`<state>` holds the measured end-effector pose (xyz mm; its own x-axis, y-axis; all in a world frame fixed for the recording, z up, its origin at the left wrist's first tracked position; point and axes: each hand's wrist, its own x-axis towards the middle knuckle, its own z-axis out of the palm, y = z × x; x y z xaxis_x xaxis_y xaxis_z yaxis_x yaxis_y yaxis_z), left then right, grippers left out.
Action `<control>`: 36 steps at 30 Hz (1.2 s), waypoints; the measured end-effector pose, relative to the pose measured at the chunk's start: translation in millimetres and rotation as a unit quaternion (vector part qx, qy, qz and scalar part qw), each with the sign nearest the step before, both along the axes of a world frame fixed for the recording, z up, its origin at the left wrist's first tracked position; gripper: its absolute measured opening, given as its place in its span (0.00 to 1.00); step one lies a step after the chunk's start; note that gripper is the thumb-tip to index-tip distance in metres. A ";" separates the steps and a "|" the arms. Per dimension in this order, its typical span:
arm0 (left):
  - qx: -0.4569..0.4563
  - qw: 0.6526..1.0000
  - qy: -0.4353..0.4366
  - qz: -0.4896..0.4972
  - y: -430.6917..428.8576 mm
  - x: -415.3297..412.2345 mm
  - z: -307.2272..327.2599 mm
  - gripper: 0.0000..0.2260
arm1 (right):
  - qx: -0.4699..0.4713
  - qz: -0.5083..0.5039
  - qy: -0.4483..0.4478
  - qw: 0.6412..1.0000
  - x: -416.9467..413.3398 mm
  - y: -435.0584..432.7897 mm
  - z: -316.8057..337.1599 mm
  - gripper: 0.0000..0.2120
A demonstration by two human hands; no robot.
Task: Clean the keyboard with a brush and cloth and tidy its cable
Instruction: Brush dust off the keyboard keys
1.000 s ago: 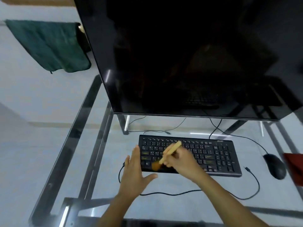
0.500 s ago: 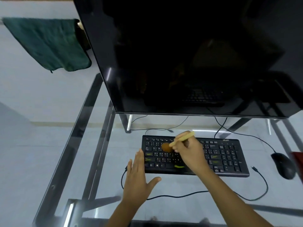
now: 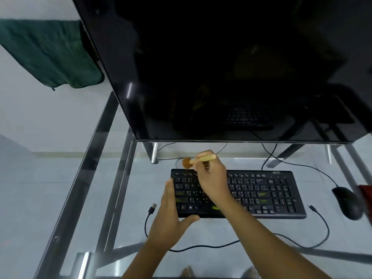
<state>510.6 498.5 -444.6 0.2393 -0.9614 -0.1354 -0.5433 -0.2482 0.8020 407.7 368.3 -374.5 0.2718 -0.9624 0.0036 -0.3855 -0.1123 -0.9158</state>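
Observation:
A black keyboard (image 3: pixel 267 193) lies on the glass desk (image 3: pixel 211 260). My right hand (image 3: pixel 211 178) grips a wooden-handled brush (image 3: pixel 198 160), whose brown bristles sit just past the keyboard's top left edge. My left hand (image 3: pixel 171 218) lies flat with straight fingers against the keyboard's left end, thumb along its front edge. A loose black cable (image 3: pixel 320 228) curves along the desk in front of the keyboard, with one USB plug (image 3: pixel 152 208) at the left and another end at the right. A dark green cloth (image 3: pixel 50 55) hangs at the upper left.
A large dark monitor (image 3: pixel 221 67) leans over the back of the desk, close above the keyboard. A black mouse (image 3: pixel 347 202) sits to the right, with a red object (image 3: pixel 366 193) at the right edge. Metal frame bars run under the glass at left.
My right hand has swept the brush from the keyboard's lower left keys up to beyond its top edge. My left hand has stayed at the keyboard's left end.

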 end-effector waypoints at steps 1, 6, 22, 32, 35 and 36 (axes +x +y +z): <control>0.006 1.000 0.014 0.001 0.2 0.9 -2.5 0.53 | 0.043 0.033 0.004 0.999 0.9 1.1 1.3 0.06; -0.001 0.999 0.022 0.023 3.2 1.0 -9.5 0.52 | -0.025 -0.007 0.074 0.997 -21.0 -3.5 1.4 0.09; -0.015 0.999 -0.008 0.027 4.6 0.4 -6.0 0.50 | 0.062 -0.041 0.063 0.995 -73.3 27.9 5.9 0.07; -0.016 0.999 -0.012 0.031 5.8 -0.1 -3.4 0.50 | 0.110 0.114 0.097 0.983 -58.7 21.2 11.9 0.04; -0.017 0.999 -0.018 0.026 5.1 -0.1 -2.8 0.50 | -0.021 0.033 0.134 0.990 -51.5 7.8 9.5 0.04; -0.017 0.999 -0.018 0.024 4.3 -0.8 -2.2 0.50 | -0.049 -0.004 0.112 0.992 -50.5 2.7 8.7 0.03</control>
<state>509.9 502.8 -446.8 0.2901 -0.9524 -0.0936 -0.5606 -0.2483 0.7900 357.3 371.1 -365.9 0.2690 -0.9624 0.0378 -0.5795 -0.1931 -0.7918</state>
